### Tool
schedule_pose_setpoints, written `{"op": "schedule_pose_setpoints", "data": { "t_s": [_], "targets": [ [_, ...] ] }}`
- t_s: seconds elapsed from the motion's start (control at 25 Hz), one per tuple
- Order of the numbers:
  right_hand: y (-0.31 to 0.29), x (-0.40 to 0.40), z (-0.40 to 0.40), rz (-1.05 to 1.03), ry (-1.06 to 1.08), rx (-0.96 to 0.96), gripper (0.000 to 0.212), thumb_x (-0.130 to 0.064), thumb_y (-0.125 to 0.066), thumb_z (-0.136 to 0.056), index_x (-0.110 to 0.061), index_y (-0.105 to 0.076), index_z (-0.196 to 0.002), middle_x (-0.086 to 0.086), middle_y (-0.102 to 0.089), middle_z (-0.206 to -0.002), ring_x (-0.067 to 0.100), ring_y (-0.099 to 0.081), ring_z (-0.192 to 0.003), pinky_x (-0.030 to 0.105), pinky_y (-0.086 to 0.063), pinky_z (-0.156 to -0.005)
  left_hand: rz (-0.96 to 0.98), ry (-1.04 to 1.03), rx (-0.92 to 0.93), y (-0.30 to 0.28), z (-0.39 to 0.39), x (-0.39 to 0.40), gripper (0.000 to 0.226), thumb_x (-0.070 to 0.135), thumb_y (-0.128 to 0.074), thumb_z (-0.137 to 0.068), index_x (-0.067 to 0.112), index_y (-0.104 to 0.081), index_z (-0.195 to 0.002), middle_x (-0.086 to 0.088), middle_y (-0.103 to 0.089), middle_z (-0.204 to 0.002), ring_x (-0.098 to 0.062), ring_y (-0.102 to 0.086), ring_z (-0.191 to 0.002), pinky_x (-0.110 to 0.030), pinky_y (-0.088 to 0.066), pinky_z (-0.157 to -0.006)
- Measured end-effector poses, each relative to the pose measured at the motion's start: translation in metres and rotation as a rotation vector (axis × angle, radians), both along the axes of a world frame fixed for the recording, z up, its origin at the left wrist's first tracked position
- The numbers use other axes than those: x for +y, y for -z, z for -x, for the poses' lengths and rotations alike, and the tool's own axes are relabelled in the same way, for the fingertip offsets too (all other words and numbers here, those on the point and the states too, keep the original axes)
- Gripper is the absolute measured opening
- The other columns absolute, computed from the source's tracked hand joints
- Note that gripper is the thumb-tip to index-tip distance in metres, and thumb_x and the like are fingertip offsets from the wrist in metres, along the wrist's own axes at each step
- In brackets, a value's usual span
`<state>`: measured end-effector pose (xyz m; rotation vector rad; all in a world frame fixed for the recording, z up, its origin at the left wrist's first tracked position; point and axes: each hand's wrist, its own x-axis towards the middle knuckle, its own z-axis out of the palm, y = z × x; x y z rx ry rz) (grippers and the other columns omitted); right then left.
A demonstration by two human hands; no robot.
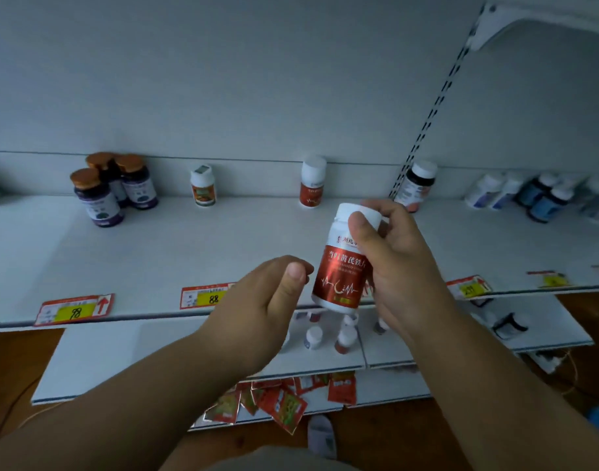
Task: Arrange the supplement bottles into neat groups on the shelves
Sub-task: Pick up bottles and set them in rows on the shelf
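Red and white, the bottle [342, 263] I am holding hangs in the air above the front edge of the shelf [155, 253], tilted a little with its white cap toward the back wall. My right hand [396, 263] wraps it from the right side, thumb across the neck just under the cap, fingers behind the label; that grip is closed on the bottle. My left hand [264, 300] floats just beside the bottle's lower left, not touching it as far as I can see, fingers loosely bent and holding nothing.

Behind the bottle, at the back of the shelf, stands a matching red-labelled bottle [312, 181] with a white cap. Left of that, well apart, is a small orange-labelled bottle [203, 185], and further left three dark bottles with copper caps [112, 188] stand close together. To the right, by the slotted upright, I see a dark bottle with a white cap [417, 185], then a blurred cluster of white and blue bottles [536, 197].

Red and yellow price tags [74, 310] run along the shelf's front lip. On the lower shelf [97, 355], under my hands, several small bottles [344, 338] stand or lie, partly hidden. Below them, red sachets [284, 399] lie scattered on the lowest level.
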<state>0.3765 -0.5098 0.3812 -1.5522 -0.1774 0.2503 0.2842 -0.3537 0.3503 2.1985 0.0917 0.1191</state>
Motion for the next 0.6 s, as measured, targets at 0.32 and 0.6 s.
{"op": "schedule_pose_setpoints", "data": {
  "t_s": [0.32,0.6],
  "targets": [
    [0.03,-0.016,-0.18,0.579,-0.156,-0.317,0.047,-0.029,-0.075,-0.082,-0.03,-0.054,-0.124,-0.009,-0.061,-0.117,0.012,-0.059,-0.105,0.029,-0.049,-0.085,-0.403,-0.202,0.237,0.065,-0.142,0.002,0.059,0.057,-0.026,-0.098,0.022,-0.043,-0.143,0.0,-0.043,-0.149,-0.019,-0.041,-0.134,-0.038,-0.036,-0.11],
    [0.055,0.018,-0.249,0.825,-0.174,-0.423,0.053,-0.022,-0.075,-0.08,-0.02,-0.053,-0.128,0.001,-0.054,-0.121,0.019,-0.055,-0.107,0.023,-0.037,-0.082,-0.536,-0.188,0.305,0.093,-0.222,0.02,0.077,0.059,-0.038,-0.096,0.018,-0.013,-0.156,0.0,-0.012,-0.163,-0.02,-0.009,-0.15,-0.036,-0.009,-0.12]
  ]
}}
